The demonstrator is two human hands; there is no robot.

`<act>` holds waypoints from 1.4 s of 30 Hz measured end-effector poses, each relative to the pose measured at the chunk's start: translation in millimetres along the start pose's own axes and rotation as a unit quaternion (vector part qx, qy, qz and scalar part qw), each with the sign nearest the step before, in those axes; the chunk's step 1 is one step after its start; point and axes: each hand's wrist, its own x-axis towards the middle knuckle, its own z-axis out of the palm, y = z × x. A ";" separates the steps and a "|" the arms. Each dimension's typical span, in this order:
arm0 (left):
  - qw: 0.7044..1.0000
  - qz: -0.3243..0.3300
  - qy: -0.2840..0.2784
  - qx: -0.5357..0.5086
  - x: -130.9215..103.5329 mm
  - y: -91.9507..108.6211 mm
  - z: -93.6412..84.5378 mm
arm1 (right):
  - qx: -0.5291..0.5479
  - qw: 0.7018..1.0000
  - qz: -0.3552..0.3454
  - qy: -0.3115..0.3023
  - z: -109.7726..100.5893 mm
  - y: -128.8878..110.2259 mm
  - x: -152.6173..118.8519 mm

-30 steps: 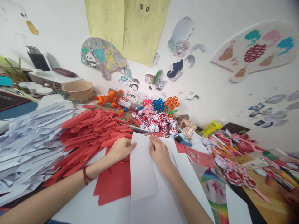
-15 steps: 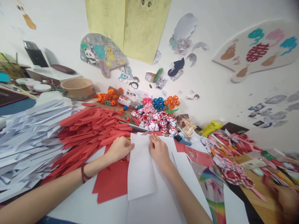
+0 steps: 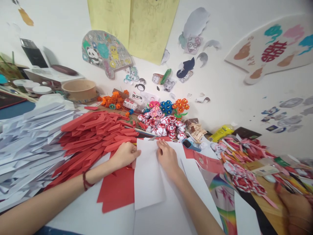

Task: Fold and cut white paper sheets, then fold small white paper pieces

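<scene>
In the head view a folded sheet of white paper (image 3: pixel 148 176) lies in front of me, its near end resting over larger white sheets (image 3: pixel 168 215). My left hand (image 3: pixel 126 155) is closed, with thumb and fingers pinching the paper's left edge near the top. At the upper right edge, my right hand (image 3: pixel 168 159) has its fingers bent over the fold, pressing and gripping it. Red paper sheets (image 3: pixel 117 191) lie beneath and left of my left wrist. Just beyond the paper's top edge a small grey blade-like tip (image 3: pixel 152 138) shows; the rest of it is hidden.
Folded red strips (image 3: pixel 97 133) and white strips (image 3: pixel 31 147) are heaped at the left. Red-and-white paper flowers (image 3: pixel 166 125) and a blue watch (image 3: pixel 191 145) sit behind the sheets. Another person's hand (image 3: pixel 295 205) is at the right edge, near paper strips.
Both hands keep nearly the same hold on the white paper. The camera view has shifted slightly, and the other person's hand at the right has moved a little.
</scene>
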 end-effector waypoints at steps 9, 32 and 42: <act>1.000 0.029 0.006 0.009 -5.0 -3.7 -0.5 | 0.046 0.999 -0.027 0.001 -4.1 7.8 -1.2; 0.995 -0.054 -0.012 0.086 -9.4 7.5 5.1 | 0.022 0.998 -0.043 -0.043 -4.1 7.7 -0.4; 0.995 -0.017 -0.006 0.095 -10.4 6.3 6.6 | 0.018 0.998 -0.048 -0.036 -3.8 8.4 -0.3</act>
